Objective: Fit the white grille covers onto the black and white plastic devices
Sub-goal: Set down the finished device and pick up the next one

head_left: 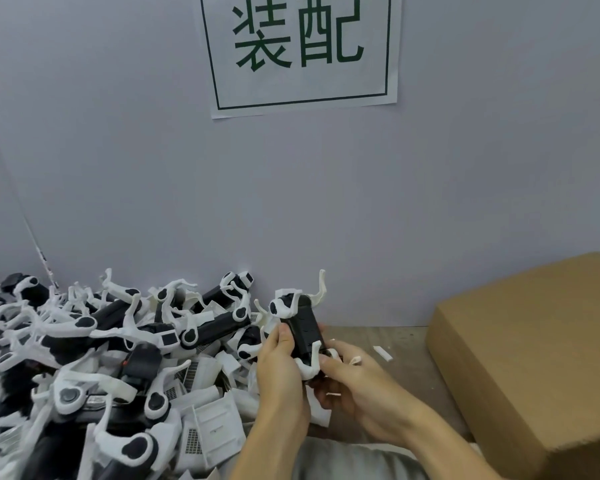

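Between both hands, each clasping one black and white device: risk of snapping thin white arms, or slipping onto the pile just left.

A black and white device stood tilted, held above the table. More devices lay heaped at left. White grille covers lay among them.

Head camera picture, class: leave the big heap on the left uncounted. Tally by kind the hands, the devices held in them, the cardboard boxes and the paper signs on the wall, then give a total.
Hands: 2, the left hand and the right hand
Held device: 1
Cardboard box: 1
Wall sign: 1
Total: 5
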